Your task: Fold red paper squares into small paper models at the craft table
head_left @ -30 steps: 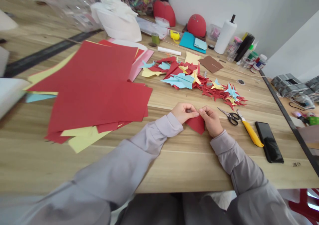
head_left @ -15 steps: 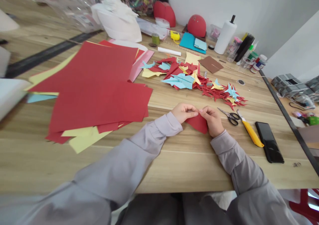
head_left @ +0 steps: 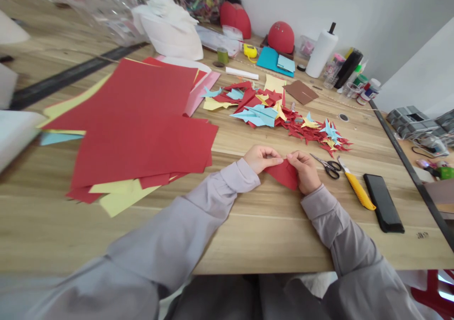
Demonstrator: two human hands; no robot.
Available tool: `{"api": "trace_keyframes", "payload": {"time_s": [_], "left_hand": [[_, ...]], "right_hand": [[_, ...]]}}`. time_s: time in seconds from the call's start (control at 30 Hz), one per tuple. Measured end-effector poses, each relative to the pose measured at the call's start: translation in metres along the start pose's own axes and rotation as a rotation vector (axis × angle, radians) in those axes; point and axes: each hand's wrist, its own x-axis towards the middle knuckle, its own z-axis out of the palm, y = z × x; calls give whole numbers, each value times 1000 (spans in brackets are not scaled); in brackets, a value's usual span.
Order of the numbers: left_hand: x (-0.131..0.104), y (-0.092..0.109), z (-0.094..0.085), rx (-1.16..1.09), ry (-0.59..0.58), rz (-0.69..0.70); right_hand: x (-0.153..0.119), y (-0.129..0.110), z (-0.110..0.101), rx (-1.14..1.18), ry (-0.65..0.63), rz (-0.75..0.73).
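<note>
Between my two hands is a piece of red paper (head_left: 284, 174), held just above the wooden table near its front. My left hand (head_left: 261, 159) is closed, pinching the paper's upper left edge between thumb and fingers. With thumb and bent fingers, my right hand (head_left: 304, 170) grips its upper right side. A fold line shows on the paper near the right thumb; its far side is hidden by the fingers. Beyond my hands lies a heap of folded red, yellow and blue paper pieces, with a blue paper plane (head_left: 256, 115) on top.
Large red paper sheets (head_left: 142, 121) with yellow ones cover the table's left side. Scissors (head_left: 331, 168), a yellow utility knife (head_left: 358, 189) and a black phone (head_left: 383, 202) lie to the right. Bottles (head_left: 369, 91) and a white roll (head_left: 321, 53) stand at the back.
My right thumb and fingers have shifted slightly right along the paper's top edge, showing more of the paper between my hands. My left hand is nearly still.
</note>
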Motion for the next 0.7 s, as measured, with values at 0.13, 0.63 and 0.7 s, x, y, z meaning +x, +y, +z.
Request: {"api": "trace_keyframes", "payload": {"time_s": [0.13,0.63,0.7], "left_hand": [[0,-1,-1,12,-6,0],[0,1,0,-41,-7,-2],[0,-1,0,-35,8,8]], "right_hand": [[-1,-3,0,-97,-25,-23],[0,-5,-1,78,32,80],[0,-5,-2,47,34,53]]}}
